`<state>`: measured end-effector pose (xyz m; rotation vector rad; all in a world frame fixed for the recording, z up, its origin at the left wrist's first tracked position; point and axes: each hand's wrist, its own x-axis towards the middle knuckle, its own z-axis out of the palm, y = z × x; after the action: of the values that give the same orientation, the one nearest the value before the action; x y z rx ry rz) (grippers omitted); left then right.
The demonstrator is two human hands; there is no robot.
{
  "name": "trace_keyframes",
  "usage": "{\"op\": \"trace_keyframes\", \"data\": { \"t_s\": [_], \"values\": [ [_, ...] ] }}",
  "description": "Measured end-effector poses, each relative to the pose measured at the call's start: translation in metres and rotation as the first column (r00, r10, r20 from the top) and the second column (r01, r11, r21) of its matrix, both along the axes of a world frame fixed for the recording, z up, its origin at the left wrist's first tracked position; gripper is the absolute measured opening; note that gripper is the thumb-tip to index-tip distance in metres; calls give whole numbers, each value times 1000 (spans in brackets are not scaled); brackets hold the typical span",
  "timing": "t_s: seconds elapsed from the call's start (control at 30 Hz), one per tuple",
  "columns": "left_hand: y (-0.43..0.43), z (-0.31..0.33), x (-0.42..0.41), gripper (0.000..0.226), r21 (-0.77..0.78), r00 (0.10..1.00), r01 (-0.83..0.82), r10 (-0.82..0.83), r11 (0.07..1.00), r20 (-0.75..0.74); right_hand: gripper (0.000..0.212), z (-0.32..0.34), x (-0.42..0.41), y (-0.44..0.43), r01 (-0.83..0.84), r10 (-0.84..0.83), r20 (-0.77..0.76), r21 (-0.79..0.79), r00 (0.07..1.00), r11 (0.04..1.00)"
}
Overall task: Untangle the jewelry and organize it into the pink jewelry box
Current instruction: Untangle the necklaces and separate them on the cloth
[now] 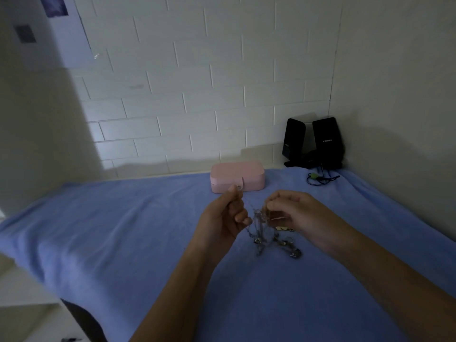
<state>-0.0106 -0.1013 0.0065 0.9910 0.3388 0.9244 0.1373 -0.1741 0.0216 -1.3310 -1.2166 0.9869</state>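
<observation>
**Both hands on the tangle, pink box closed behind it**

Ahead of you a white brick wall (197,82) fills the upper view. Below it a blue cloth (123,230) covers the whole work surface in front of you.

In the far right corner stand two black speakers (327,141), side by side and leaning together at the base. The right one carries white lettering that looks like "EDIFIER", though it is blurred. The left one has a small mark too small to read.

The pink jewelry box (237,177) sits on the cloth near the wall, just beyond your hands. Its lid is closed and the clasp tab faces you.

Your left hand (222,218) is raised, thumb and fingertips pinching a thin strand of chain just in front of the box clasp. Your right hand (293,211) has its fingers curled and grips the top of the knot.

The tangled jewelry (266,233) hangs between your hands. Its lower chains and small metal pieces trail onto the cloth under your right wrist.

A dark cable with a green plug (314,176) lies on the cloth in front of the speakers, well apart from the jewelry.
</observation>
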Motion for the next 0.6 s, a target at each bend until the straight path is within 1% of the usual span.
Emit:
{"op": "trace_keyframes", "data": {
  "t_s": [0.03, 0.07, 0.1, 0.17, 0.2, 0.27, 0.33, 0.4, 0.43, 0.5, 0.57, 0.6],
  "values": [
    [0, 1, -1, 15, -1, 1000, 2, -2, 1000, -4, 20, 2, -3, 0, -44, 41, -176, -10, 984, 999],
    [-1, 1, -1, 15, 4, 1000, -3, 3, 1000, -16, 21, 2, -6, 0, -79, 71, -304, -15, 950, 997],
    [-1, 1, -1, 17, 13, 1000, -12, 12, 1000, -28, 21, 2, -9, 0, -105, 88, -384, -24, 919, 994],
    [-1, 1, -2, 21, 23, 999, -30, 31, 999, -34, 22, 0, -14, 0, -139, 104, -450, -45, 887, 989],
    [-1, 1, -3, 20, 19, 999, -34, 35, 999, -27, 22, -1, -14, 0, -145, 108, -444, -50, 890, 988],
    [1, 1, -4, 15, 26, 999, -39, 40, 999, -17, 18, -4, -12, 0, -150, 124, -342, -51, 932, 987],
    [2, 0, -5, 15, 37, 998, -62, 63, 997, -21, 13, -6, -8, -1, -143, 134, -133, -55, 982, 988],
    [3, 1, -6, 17, 32, 997, -81, 81, 996, -16, 9, -7, -6, -2, -102, 106, 91, -54, 990, 993],
    [3, 2, -7, 20, 16, 997, -78, 78, 997, -2, 8, -8, -6, -2, -70, 76, 174, -38, 982, 997],
    [3, 3, -8, 27, -49, 998, -46, 48, 998, 45, 10, -10, -6, 0, -19, 11, 265, 30, 964, 999],
    [3, 3, -8, 32, -104, 996, -17, 26, 994, 84, 12, -11, -8, 0, -18, -7, 291, 84, 957, 996],
    [2, 3, -9, 32, -117, 995, -10, 21, 993, 93, 13, -12, -10, 0, -35, -3, 317, 112, 948, 993]
  ]
}}
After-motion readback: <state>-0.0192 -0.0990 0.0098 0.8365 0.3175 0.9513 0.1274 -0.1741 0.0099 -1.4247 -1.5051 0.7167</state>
